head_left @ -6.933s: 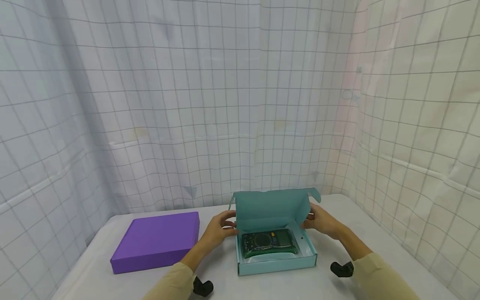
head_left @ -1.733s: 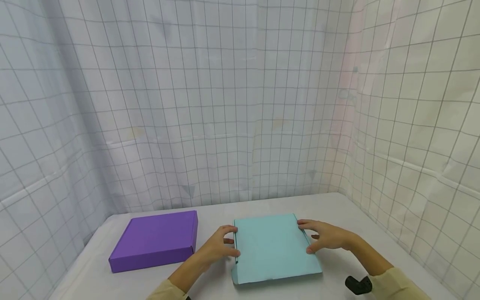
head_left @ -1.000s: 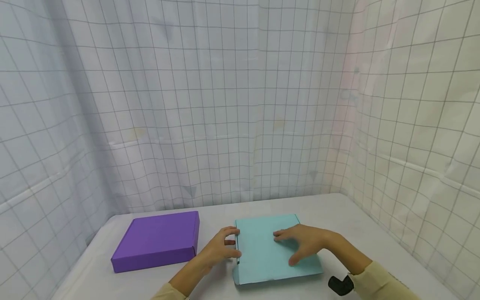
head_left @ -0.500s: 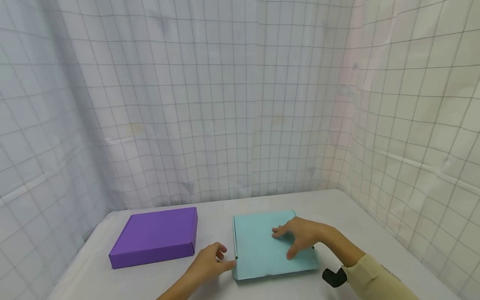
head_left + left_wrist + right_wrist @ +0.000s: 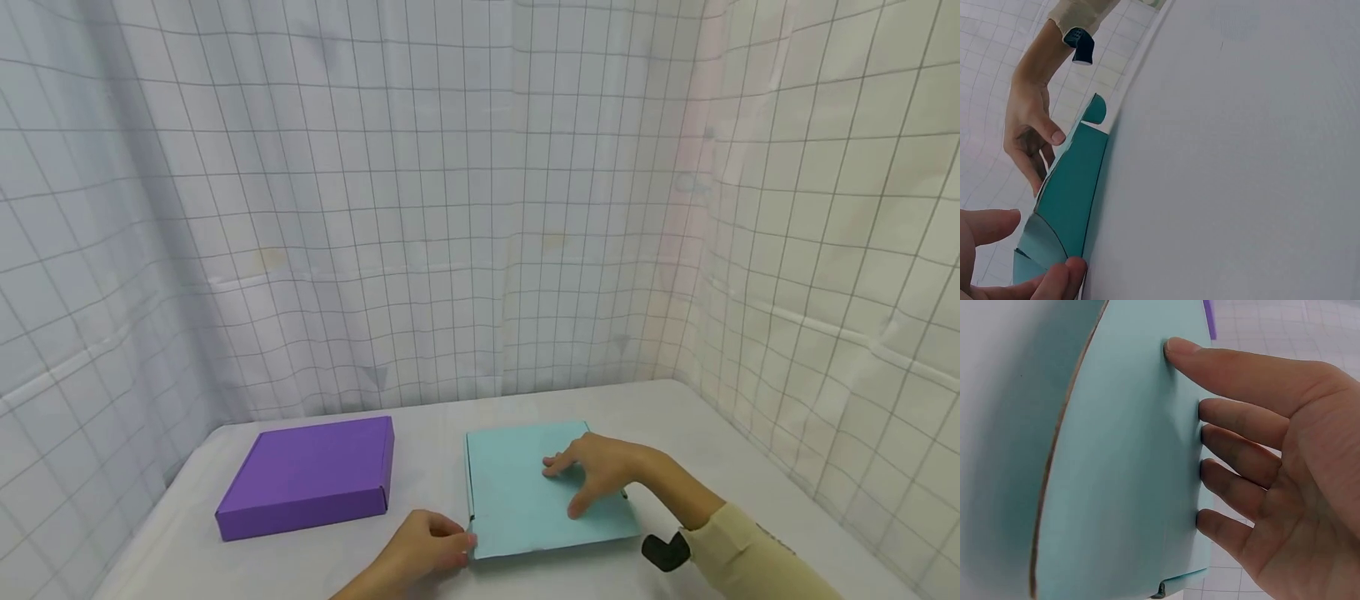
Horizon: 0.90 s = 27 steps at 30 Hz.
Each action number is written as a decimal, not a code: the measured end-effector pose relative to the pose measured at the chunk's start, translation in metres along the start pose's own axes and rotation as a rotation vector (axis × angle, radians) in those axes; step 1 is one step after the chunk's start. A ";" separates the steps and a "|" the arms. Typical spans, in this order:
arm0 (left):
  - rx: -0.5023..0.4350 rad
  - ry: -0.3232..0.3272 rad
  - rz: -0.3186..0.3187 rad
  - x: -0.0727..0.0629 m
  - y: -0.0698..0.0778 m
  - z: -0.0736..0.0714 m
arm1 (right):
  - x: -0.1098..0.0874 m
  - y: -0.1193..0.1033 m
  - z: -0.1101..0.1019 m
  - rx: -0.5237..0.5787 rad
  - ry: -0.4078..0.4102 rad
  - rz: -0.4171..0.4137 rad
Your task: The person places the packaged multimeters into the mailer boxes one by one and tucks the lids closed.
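A light teal cardboard box (image 5: 517,492) lies on the table with its lid lowered; what is inside is hidden. My right hand (image 5: 603,467) rests spread fingertips on top of the lid, and the right wrist view shows the thumb (image 5: 1222,369) and fingers touching it. At the near left corner is my left hand (image 5: 423,546). In the left wrist view its fingertips (image 5: 1072,272) touch a rounded side flap (image 5: 1044,240) by the dark teal front panel (image 5: 1075,187), while another digit stays apart. A second rounded flap (image 5: 1095,109) sticks out at the far end.
A closed purple box (image 5: 307,475) lies to the left on the white-covered table (image 5: 427,450). Grid-patterned white curtains (image 5: 450,208) hang behind and at both sides. A black wrist device (image 5: 666,552) shows by the right sleeve (image 5: 750,550).
Earlier the lid stood up over a multimeter in the box; now it is down. My right hand moved from the right side onto the lid, my left slid toward the near corner.
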State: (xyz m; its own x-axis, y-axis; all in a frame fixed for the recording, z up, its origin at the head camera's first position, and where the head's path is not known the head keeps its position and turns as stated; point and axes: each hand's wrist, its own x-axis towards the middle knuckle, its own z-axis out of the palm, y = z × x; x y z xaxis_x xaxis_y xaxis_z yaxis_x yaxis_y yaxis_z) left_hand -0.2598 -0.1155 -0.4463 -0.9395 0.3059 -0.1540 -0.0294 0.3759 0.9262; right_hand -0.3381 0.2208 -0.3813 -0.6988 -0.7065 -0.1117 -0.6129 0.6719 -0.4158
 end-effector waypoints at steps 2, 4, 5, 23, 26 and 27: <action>-0.004 -0.006 0.005 0.000 0.001 0.003 | 0.000 0.001 0.000 -0.002 0.000 0.001; -0.006 -0.006 0.009 -0.001 0.003 0.005 | 0.001 0.000 -0.001 -0.005 0.000 0.000; -0.001 -0.002 0.011 -0.001 0.003 0.006 | 0.001 0.000 -0.001 -0.006 0.000 0.003; -0.076 0.011 0.020 0.003 0.002 0.010 | -0.002 -0.002 0.002 0.039 0.021 0.027; -0.077 0.011 0.019 0.004 0.001 0.011 | -0.003 0.001 0.003 0.030 0.025 0.020; -0.076 0.011 0.019 0.004 0.001 0.012 | -0.004 0.002 0.003 0.029 0.028 0.020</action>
State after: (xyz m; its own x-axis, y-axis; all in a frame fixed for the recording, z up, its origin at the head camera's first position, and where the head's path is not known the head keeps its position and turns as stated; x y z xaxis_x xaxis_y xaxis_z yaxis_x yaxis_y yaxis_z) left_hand -0.2595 -0.1036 -0.4498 -0.9438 0.3025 -0.1330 -0.0371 0.3029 0.9523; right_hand -0.3355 0.2241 -0.3842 -0.7210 -0.6863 -0.0955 -0.5880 0.6790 -0.4396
